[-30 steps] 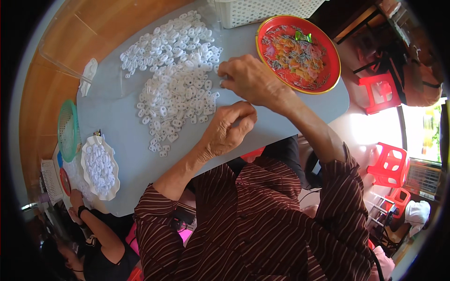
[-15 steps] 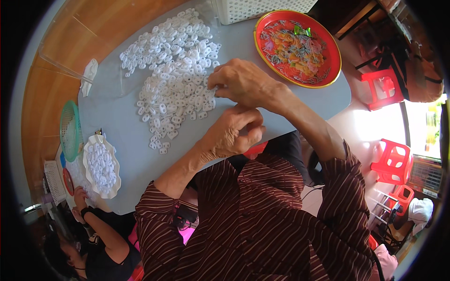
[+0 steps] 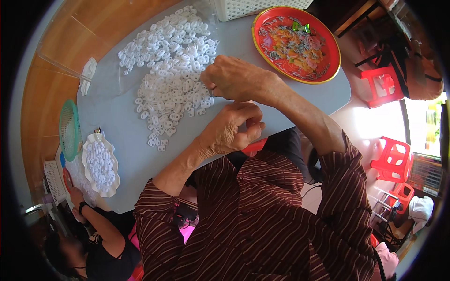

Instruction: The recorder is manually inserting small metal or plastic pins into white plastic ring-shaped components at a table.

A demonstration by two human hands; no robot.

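Observation:
My right hand (image 3: pixel 237 78) is over the right edge of a spread pile of small white oval plastic pieces with holes (image 3: pixel 176 84). Its fingers curl downward and inward, and their tips are mostly hidden. Just below it and nearer me, my left hand (image 3: pixel 232 129) has its fingers bent and thumb drawn in. Anything it holds is too small or too covered to make out. To the right, a red round tray (image 3: pixel 334 56) with a gold rim and flower print bears many thin grey metal pins (image 3: pixel 300 49) and a small green wrapper (image 3: pixel 301 28).
On the grey table (image 3: pixel 126 173), a white wavy-edged dish (image 3: pixel 115 185) of white pieces stands left, beside a green mesh basket (image 3: pixel 69 130). A white perforated basket (image 3: pixel 262 5) stands at the back. Another person (image 3: pixel 105 234) sits lower left. Red stools (image 3: pixel 391 159) stand right.
My right hand has shifted slightly left and up, its fingers turned more downward over the pile's edge. The left hand has hardly moved. The whole view has shifted a little.

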